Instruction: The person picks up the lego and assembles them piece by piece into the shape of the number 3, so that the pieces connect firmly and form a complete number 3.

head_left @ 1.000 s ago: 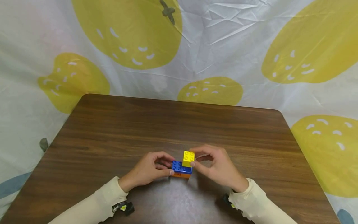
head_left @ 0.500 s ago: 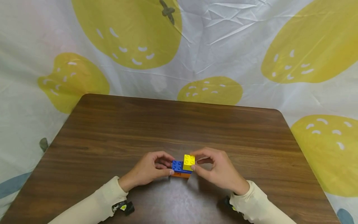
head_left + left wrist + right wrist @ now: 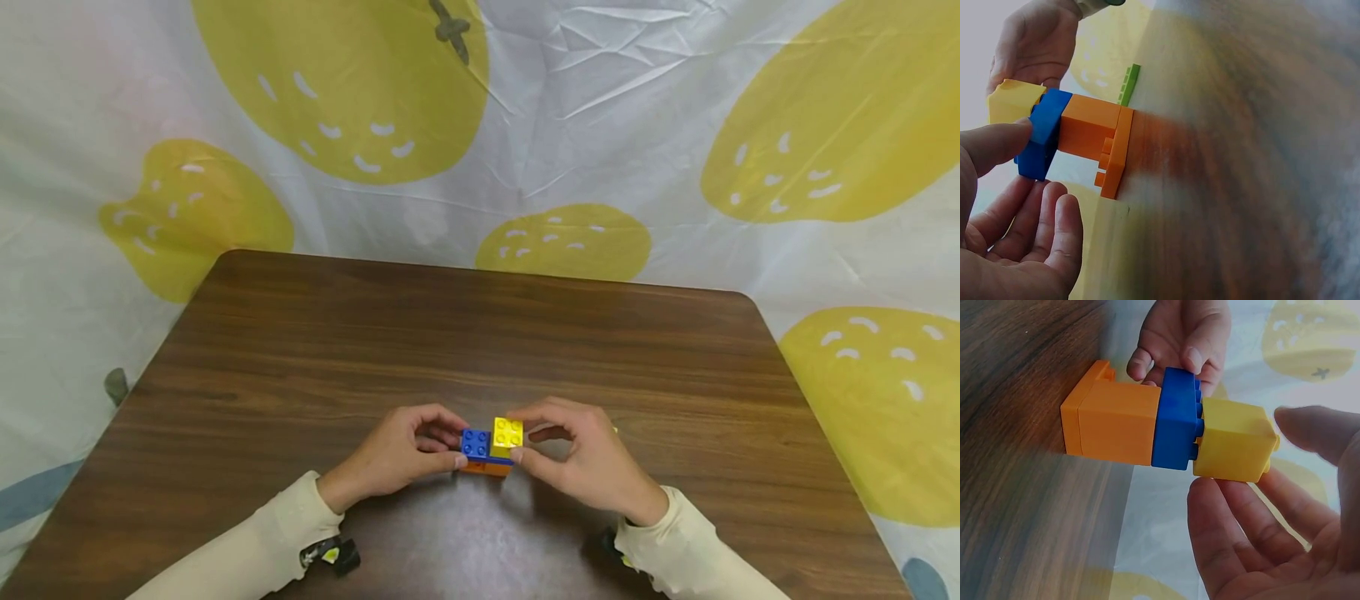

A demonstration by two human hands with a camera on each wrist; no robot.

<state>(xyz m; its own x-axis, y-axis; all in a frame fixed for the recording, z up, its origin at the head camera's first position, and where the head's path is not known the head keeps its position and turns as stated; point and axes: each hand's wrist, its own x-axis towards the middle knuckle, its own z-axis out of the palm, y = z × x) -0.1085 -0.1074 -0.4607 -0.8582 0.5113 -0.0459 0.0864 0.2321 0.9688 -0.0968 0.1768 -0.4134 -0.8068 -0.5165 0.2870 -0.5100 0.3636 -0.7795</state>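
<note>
A yellow toy brick (image 3: 1232,440) sits at the right half of a blue brick (image 3: 475,443); some blue studs show between the two in the right wrist view. Under the blue one is an orange block (image 3: 1119,422) on a flat orange plate (image 3: 1117,153), whose bare studs stick out on one side. My left hand (image 3: 397,454) pinches the left end of the blue brick between thumb and fingers. At the yellow brick's right side, my right hand (image 3: 588,454) holds it with thumb and index finger.
A flat green studded piece (image 3: 1129,84) lies on the table beyond the stack in the left wrist view. The brown wooden table (image 3: 375,333) ends at a lemon-patterned cloth (image 3: 562,150).
My right hand has lowered the yellow brick toward the blue one, bringing it slightly nearer the person. The left hand and the lower bricks have stayed in place.
</note>
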